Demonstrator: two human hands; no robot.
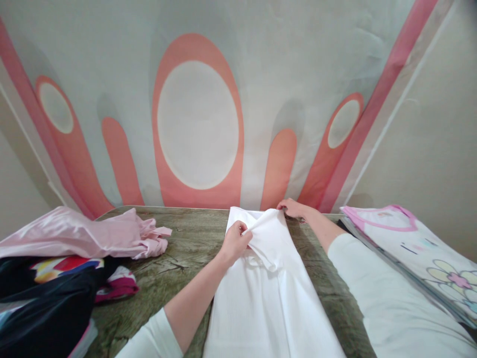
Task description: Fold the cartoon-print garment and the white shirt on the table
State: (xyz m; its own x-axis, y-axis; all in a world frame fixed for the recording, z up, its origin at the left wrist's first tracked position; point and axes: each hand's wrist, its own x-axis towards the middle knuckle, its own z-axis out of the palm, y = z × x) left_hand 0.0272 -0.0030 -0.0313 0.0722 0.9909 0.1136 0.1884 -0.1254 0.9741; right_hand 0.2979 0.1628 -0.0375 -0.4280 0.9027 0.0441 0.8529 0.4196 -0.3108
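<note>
A white garment (257, 308) lies lengthwise on the table in front of me, narrowed into a long strip. Its exact kind is not clear. My left hand (235, 243) pinches a bit of its cloth near the far end, pulling up a loose fold. At the far right corner of the garment, my right hand (292, 208) has its fingers closed on the edge. Creases run between the two hands, and some bunched cloth lies just below my left hand.
A loose heap at the left holds a pink garment (89, 231) over dark clothes (48, 308). On the right is a flat stack topped by a white shirt with pink trim (417, 243). Beyond the wood-patterned table (186, 248) rises a printed wall panel (261, 64).
</note>
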